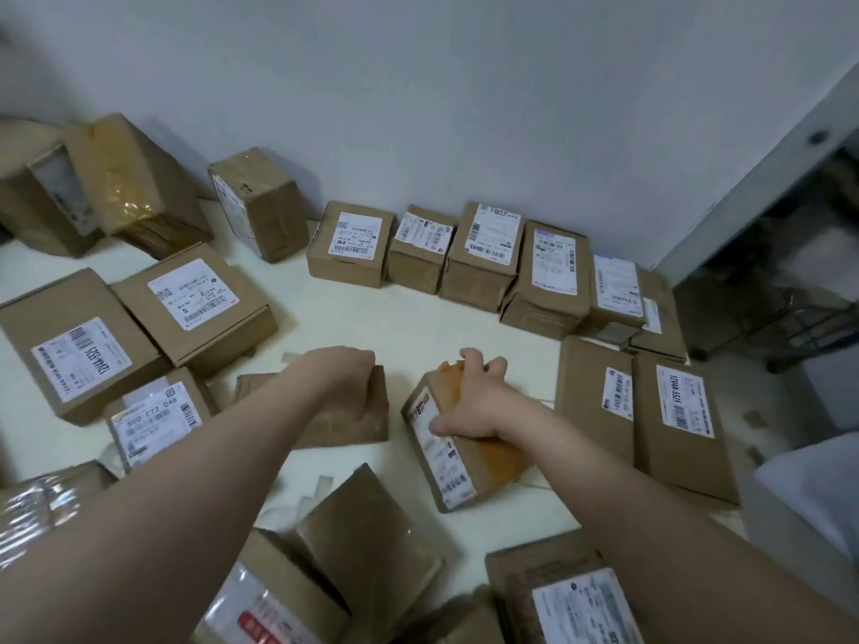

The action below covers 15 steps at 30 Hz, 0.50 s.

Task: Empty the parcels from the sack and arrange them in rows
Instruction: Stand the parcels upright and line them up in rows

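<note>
Many brown cardboard parcels with white labels lie on a pale floor. My right hand grips a small parcel with orange tape in the middle, fingers over its top edge. My left hand rests closed on the far edge of a flat brown parcel lying label-down. A row of several parcels stands along the white wall. Two long parcels lie side by side at the right. No sack is in view.
Larger boxes lie loose at the left, and tilted ones lean at the back left. More parcels crowd the near floor. A white door frame and a dark wire rack stand at the right.
</note>
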Each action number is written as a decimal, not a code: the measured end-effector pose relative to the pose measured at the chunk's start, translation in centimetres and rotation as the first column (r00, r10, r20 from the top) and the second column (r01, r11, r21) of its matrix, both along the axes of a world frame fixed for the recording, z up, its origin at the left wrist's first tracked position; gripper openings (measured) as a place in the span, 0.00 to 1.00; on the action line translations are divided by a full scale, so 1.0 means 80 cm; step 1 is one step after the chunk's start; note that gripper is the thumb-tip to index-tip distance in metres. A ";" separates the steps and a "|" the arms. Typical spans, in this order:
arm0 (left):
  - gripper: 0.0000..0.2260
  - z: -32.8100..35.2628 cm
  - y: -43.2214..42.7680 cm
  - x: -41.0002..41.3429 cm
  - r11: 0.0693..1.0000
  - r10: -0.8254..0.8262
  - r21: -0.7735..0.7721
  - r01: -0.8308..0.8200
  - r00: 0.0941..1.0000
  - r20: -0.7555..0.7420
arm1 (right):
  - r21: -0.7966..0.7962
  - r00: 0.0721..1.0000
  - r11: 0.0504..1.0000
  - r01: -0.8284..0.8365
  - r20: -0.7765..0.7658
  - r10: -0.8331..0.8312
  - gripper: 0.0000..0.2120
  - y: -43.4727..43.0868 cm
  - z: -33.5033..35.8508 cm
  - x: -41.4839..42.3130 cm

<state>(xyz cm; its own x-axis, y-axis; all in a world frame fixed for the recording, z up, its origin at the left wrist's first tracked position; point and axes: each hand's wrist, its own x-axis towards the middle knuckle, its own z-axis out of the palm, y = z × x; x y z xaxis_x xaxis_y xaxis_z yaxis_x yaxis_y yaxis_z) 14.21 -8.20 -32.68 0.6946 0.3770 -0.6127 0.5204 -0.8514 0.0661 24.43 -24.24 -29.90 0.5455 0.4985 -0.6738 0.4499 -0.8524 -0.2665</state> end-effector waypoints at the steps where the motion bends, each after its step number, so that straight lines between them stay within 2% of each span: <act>1: 0.17 0.002 0.000 0.001 0.999 0.042 -0.029 -0.038 0.989 0.140 | 0.093 0.991 0.988 0.123 -0.056 -0.118 0.49 -0.008 0.000 0.012; 2: 0.16 0.005 0.001 0.004 0.996 0.072 -0.063 -0.057 0.963 0.259 | 0.170 0.971 0.959 0.227 -0.116 -0.210 0.47 -0.017 0.000 0.027; 4: 0.18 0.007 -0.002 0.015 0.997 0.063 -0.068 -0.034 0.876 0.478 | 0.302 0.909 0.863 0.404 -0.239 -0.342 0.45 -0.039 -0.001 0.058; 6: 0.24 0.004 -0.012 0.023 0.999 0.035 -0.042 -0.009 0.723 0.689 | 0.390 0.816 0.721 0.573 -0.360 -0.453 0.44 -0.061 -0.006 0.081; 7: 0.26 0.003 -0.017 0.023 0.999 0.041 -0.046 -0.010 0.673 0.739 | 0.410 0.785 0.672 0.616 -0.383 -0.486 0.43 -0.070 -0.011 0.089; 9: 0.26 -0.004 -0.025 0.016 0.996 0.077 -0.080 -0.027 0.685 0.724 | 0.425 0.792 0.669 0.610 -0.333 -0.511 0.38 -0.085 -0.023 0.096; 11: 0.27 -0.013 -0.033 0.007 0.978 0.198 -0.176 -0.109 0.737 0.647 | 0.451 0.821 0.695 0.560 -0.189 -0.538 0.35 -0.095 -0.036 0.095; 13: 0.23 -0.019 -0.042 0.006 0.899 0.429 -0.344 -0.269 0.695 0.577 | 0.506 0.847 0.709 0.491 -0.086 -0.524 0.39 -0.101 -0.046 0.089; 14: 0.19 -0.023 -0.045 0.006 0.846 0.526 -0.410 -0.340 0.656 0.541 | 0.516 0.876 0.738 0.435 -0.051 -0.480 0.43 -0.102 -0.052 0.086; 15: 0.18 -0.028 -0.048 0.008 0.808 0.580 -0.440 -0.392 0.659 0.478 | 0.489 0.910 0.789 0.372 -0.025 -0.414 0.47 -0.103 -0.054 0.080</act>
